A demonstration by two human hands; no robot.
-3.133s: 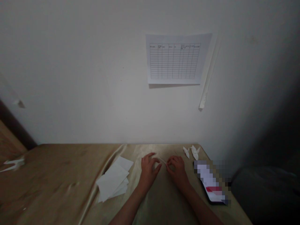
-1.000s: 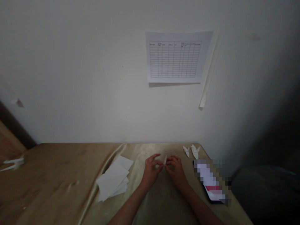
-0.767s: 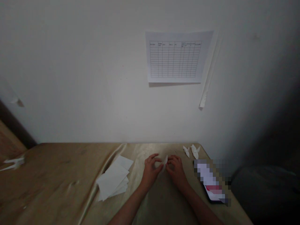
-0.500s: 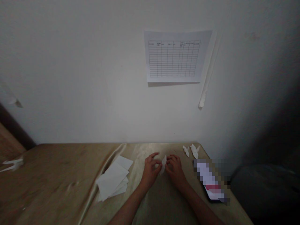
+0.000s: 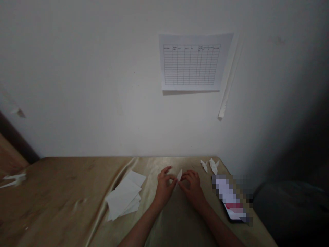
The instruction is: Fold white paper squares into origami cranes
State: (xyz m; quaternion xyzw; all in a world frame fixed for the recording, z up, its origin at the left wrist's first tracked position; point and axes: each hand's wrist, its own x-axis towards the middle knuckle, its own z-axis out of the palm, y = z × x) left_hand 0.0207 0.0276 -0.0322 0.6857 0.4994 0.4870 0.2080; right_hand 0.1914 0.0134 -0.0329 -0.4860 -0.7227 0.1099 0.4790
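A small piece of folded white paper point(image 5: 179, 175) stands upright between my two hands, its pointed tip facing the wall. My left hand point(image 5: 165, 183) pinches it from the left with thumb and index finger, while the other fingers stay raised. From the right, my right hand point(image 5: 190, 183) grips the same paper by thumb and fingertips. Its lower part is mostly covered by the fingers. Two white folded paper figures point(image 5: 213, 166) with pointed ends lie beyond my right hand, near the table's back corner.
Left of my hands, several white paper sheets point(image 5: 124, 195) lie in a fanned pile on the gold tablecloth point(image 5: 64, 192). A phone point(image 5: 232, 206), partly pixelated, rests at the right edge. White scraps point(image 5: 14, 180) lie far left. A printed table sheet point(image 5: 191, 65) hangs on the wall.
My fingertips have drawn closer together around the folded paper, and the right thumb has shifted slightly left. The paper figures, sheets and phone stay in place.
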